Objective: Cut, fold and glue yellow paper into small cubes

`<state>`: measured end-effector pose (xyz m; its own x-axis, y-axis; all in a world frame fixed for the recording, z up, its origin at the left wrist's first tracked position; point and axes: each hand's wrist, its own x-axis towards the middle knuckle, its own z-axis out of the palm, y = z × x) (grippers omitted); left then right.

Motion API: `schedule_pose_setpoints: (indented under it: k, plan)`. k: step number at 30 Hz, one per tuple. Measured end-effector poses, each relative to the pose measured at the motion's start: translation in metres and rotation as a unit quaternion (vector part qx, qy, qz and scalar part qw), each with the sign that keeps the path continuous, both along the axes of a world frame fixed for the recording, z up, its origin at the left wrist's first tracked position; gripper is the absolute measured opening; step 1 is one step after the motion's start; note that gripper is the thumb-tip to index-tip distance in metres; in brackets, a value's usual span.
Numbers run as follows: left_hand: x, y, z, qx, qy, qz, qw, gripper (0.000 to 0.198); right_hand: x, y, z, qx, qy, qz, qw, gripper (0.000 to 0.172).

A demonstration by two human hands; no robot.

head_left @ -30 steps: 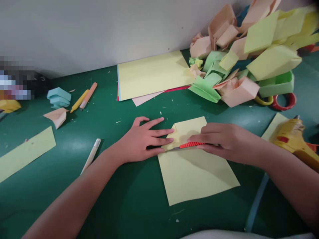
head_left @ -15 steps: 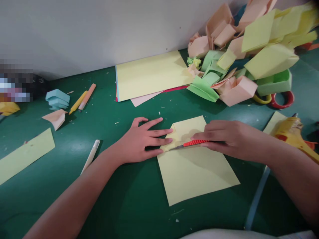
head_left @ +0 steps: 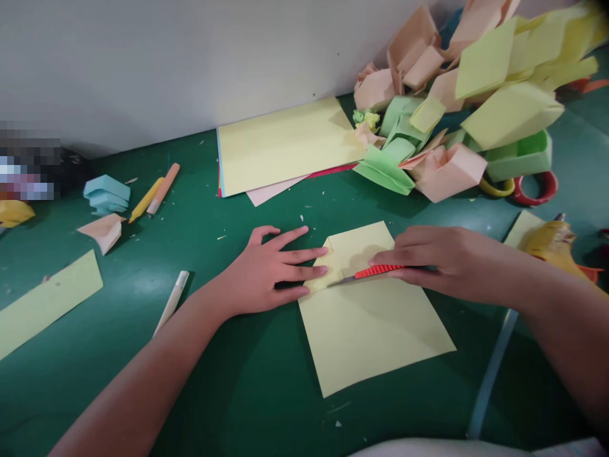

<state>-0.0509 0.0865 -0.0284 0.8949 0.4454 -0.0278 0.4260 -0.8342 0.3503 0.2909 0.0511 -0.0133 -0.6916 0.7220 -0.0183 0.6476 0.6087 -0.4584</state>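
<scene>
A pale yellow sheet of paper (head_left: 375, 330) lies on the green table in front of me, with a narrow fold along its left upper edge. My left hand (head_left: 266, 273) is open, palm down, and its spread fingertips press on that folded edge. In my right hand (head_left: 428, 260) is a utility knife (head_left: 379, 271) with a red ribbed handle, gripped between thumb and fingers. Its blade points left and its tip touches the paper just right of my left fingertips. Part of the knife's handle is hidden inside my right hand.
Behind the paper lies a stack of coloured sheets (head_left: 285, 149). Folded paper pieces (head_left: 442, 114) heap up at the back right, beside scissors (head_left: 536, 189). A yellow glue gun (head_left: 552, 244) sits by my right forearm. Markers (head_left: 163, 188) and a yellow strip (head_left: 52, 304) lie left.
My right hand has drawn the knife slightly to the right, its tip moving a little away from my left fingers. My left hand stays on the fold. The view has shifted slightly.
</scene>
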Motion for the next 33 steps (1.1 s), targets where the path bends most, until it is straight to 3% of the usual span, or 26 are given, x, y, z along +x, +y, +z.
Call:
schedule_pose_setpoints:
  k: [8, 17, 33]
  plan:
    - [0.0, 0.0, 0.002, 0.018, 0.024, -0.005, 1.0, 0.038, 0.003, 0.002, 0.004, -0.001, 0.0, 0.0, 1.0, 0.036]
    - [-0.001, 0.0, 0.0, -0.006, -0.013, 0.006, 1.0, 0.039, 0.006, 0.003, 0.005, -0.01, 0.01, -0.016, 1.0, 0.034]
    - [-0.001, -0.002, 0.005, -0.012, -0.009, 0.017, 1.0, 0.038, 0.014, 0.004, 0.007, -0.067, -0.015, -0.017, 0.997, 0.036]
